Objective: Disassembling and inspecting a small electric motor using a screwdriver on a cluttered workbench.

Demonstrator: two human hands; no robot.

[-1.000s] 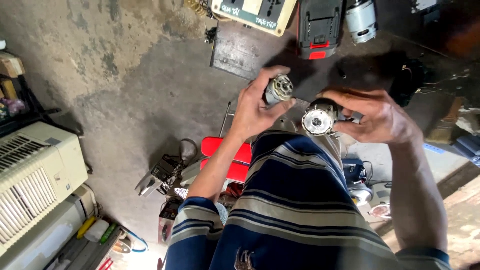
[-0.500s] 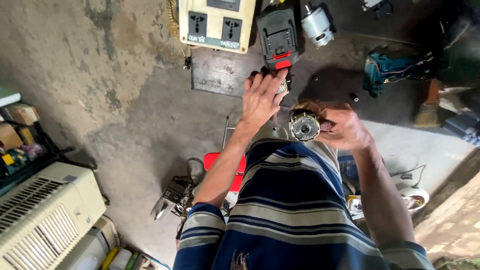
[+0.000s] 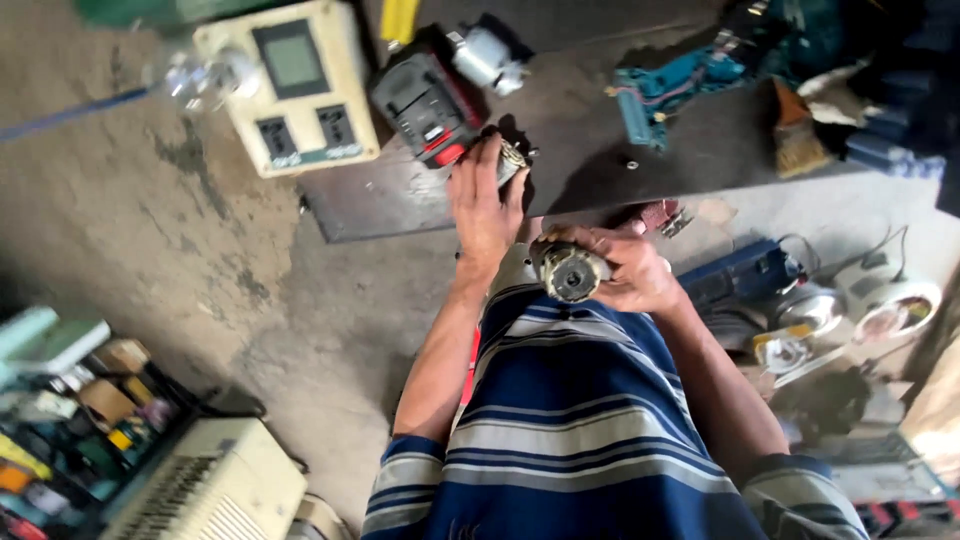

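Fingers of my left hand (image 3: 487, 200) are closing around a small metal part (image 3: 511, 158) at twelve o'clock, beside the black battery pack (image 3: 425, 105). I'm gripping the round motor piece (image 3: 571, 273) in my right hand (image 3: 625, 268); holding both steady seems wise.

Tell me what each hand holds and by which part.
The right hand grips a round metal motor part around its side, open end facing the camera. The left hand clasps a small metal cylinder by its body; only its tip shows.
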